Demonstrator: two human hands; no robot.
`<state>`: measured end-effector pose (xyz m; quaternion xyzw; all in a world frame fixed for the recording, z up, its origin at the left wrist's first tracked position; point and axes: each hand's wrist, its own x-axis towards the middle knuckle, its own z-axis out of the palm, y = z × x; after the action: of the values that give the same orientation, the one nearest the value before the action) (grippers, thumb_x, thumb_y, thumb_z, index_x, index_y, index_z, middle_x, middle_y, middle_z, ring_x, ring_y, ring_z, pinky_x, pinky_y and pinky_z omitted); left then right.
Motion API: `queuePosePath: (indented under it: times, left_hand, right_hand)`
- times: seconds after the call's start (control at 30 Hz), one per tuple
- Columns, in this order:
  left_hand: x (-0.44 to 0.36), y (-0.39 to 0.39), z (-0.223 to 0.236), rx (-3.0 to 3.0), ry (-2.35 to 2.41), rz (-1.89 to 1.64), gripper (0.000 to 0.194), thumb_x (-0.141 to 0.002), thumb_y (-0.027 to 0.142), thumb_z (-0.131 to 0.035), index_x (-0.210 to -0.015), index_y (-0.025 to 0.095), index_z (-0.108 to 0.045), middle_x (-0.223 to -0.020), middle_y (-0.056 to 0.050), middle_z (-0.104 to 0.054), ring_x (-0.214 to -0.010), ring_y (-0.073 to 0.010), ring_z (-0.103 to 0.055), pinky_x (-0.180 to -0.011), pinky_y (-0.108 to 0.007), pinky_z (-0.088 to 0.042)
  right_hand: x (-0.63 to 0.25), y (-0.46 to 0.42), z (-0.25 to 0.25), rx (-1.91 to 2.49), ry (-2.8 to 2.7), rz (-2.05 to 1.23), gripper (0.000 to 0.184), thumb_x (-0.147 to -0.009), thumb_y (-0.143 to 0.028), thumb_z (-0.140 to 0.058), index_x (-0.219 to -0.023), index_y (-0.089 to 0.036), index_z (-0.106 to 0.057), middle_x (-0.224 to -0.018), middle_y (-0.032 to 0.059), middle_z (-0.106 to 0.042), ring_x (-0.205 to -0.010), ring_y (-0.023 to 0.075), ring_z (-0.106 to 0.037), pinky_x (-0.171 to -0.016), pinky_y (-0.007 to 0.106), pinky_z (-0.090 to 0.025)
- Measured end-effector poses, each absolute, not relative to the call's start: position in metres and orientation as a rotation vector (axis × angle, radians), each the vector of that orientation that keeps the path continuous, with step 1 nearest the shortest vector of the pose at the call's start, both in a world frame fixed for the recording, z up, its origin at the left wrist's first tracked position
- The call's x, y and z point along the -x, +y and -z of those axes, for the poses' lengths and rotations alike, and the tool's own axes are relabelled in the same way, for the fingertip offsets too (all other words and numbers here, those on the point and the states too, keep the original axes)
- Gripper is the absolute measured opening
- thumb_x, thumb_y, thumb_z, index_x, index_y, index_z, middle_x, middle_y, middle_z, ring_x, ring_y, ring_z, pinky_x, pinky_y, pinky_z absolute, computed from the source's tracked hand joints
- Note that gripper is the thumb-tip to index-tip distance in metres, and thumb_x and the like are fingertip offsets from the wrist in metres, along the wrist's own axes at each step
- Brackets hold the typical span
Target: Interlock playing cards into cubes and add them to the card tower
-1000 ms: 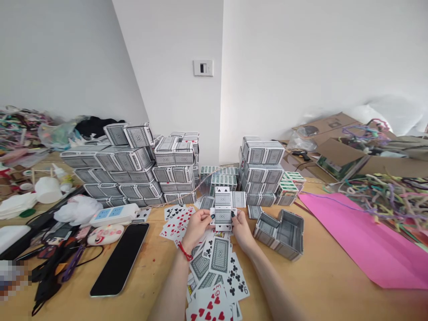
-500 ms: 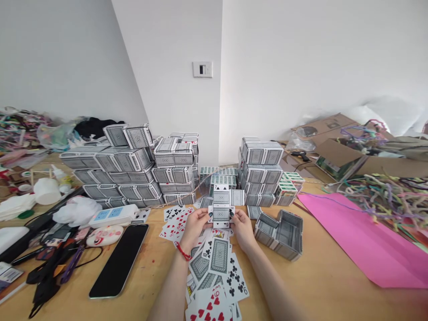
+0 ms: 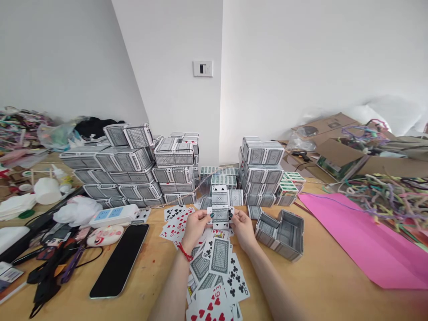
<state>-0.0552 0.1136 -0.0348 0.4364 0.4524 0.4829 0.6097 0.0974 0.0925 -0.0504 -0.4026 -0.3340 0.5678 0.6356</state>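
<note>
Between my two hands is a small piece of folded, interlocked playing cards (image 3: 220,215), grey backs facing me and a seven of spades flap standing up at its top. My left hand (image 3: 198,223) pinches its left edge, a red string bracelet round the wrist. On the opposite edge, my right hand (image 3: 243,225) pinches a flap marked 8. Loose playing cards (image 3: 220,256) lie spread beneath and in front of the hands, some face up, some face down. To the right of my right hand sits an open frame of joined folded cards (image 3: 282,234).
Stacked card blocks (image 3: 117,165) stand at the back left, with another stack (image 3: 262,169) at the back right. A phone (image 3: 119,261), a power strip (image 3: 113,215) and a glue gun (image 3: 50,267) lie left. Pink paper (image 3: 364,240) and a cardboard box (image 3: 354,156) are right.
The folded card piece has shifted very slightly left and tilted a little in my fingers. Both hands keep their hold on it; the rest stays put.
</note>
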Motion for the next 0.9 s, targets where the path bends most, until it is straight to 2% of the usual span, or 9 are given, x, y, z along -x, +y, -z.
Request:
queuePosePath:
  times: [0.37, 0.57, 0.9]
  left_hand:
    - [0.055, 0.111, 0.032, -0.977, 1.035, -1.088, 0.025, -0.058, 0.028, -0.069, -0.079, 0.014, -0.067, -0.078, -0.006, -0.070, -0.073, -0.0199, -0.064, -0.063, -0.030, -0.053]
    - [0.055, 0.109, 0.033, -1.010, 1.018, -1.093, 0.024, -0.061, 0.026, -0.068, -0.082, 0.014, -0.068, -0.080, -0.006, -0.070, -0.075, -0.0198, -0.064, -0.065, -0.031, -0.053]
    - [0.052, 0.110, 0.030, -0.976, 1.051, -1.127, 0.018, -0.058, 0.021, -0.067, -0.075, 0.015, -0.066, -0.072, -0.004, -0.068, -0.068, -0.0175, -0.063, -0.062, -0.030, -0.053]
  right_hand:
    - [-0.100, 0.093, 0.053, 0.954, -0.728, -1.296, 0.028, -0.057, -0.040, -0.071, -0.065, -0.020, -0.053, -0.055, -0.0010, -0.062, -0.050, 0.0144, -0.056, -0.052, 0.026, -0.042]
    - [-0.100, 0.095, 0.058, 0.965, -0.711, -1.301, 0.027, -0.058, -0.038, -0.070, -0.064, -0.020, -0.052, -0.053, -0.0016, -0.060, -0.047, 0.0132, -0.053, -0.046, 0.024, -0.038]
    - [-0.099, 0.093, 0.047, 0.949, -0.670, -1.333, 0.027, -0.063, -0.046, -0.062, -0.072, -0.021, -0.057, -0.076, 0.0047, -0.067, -0.066, 0.0198, -0.061, -0.051, 0.027, -0.044]
